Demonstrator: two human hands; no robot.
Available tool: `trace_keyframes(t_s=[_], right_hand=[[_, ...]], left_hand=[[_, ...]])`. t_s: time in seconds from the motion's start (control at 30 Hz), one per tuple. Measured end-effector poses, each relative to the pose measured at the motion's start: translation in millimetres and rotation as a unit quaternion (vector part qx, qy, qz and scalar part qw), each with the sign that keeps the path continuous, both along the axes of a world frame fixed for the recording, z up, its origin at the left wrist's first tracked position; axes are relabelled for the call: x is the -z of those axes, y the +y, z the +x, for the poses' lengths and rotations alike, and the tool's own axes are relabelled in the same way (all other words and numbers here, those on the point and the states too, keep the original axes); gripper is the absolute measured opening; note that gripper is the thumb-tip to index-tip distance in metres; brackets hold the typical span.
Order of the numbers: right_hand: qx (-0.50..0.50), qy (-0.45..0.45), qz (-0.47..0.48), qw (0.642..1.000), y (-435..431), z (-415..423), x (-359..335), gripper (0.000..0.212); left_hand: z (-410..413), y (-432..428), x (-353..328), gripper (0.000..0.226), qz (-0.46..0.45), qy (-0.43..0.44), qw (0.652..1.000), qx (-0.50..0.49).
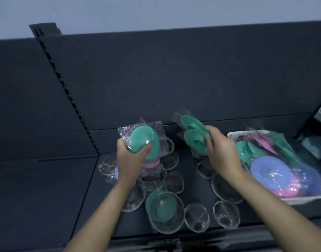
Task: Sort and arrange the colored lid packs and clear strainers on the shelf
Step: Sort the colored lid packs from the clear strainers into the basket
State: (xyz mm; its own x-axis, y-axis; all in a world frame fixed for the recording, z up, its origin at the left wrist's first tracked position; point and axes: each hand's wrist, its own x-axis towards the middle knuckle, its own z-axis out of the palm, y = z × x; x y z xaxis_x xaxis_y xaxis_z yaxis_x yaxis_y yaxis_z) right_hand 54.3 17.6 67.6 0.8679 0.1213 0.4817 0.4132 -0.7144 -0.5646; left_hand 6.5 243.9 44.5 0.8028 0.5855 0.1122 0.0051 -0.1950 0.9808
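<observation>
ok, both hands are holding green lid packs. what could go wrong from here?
The left hand holds its green pack by the lower edge; slick wrap may slip.
Clear strainers lie loose under both forearms near the shelf edge; one could get knocked off.
Basket looks heaped; the other pack, in the right hand, may slide off.

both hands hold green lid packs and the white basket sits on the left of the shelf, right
No: the head view shows the white basket on the right of the shelf. The left hand and right hand hold green lid packs.
</observation>
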Motion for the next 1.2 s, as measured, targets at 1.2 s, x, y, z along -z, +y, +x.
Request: trace_keyframes(t_s=[1.2], right_hand=[[0.001,0.118,-0.084,0.990,-262.1,93.3,32.0,0.039]], left_hand=[[123.7,-282.9,8.4,0.090,-0.134,0.052,0.976,0.160]])
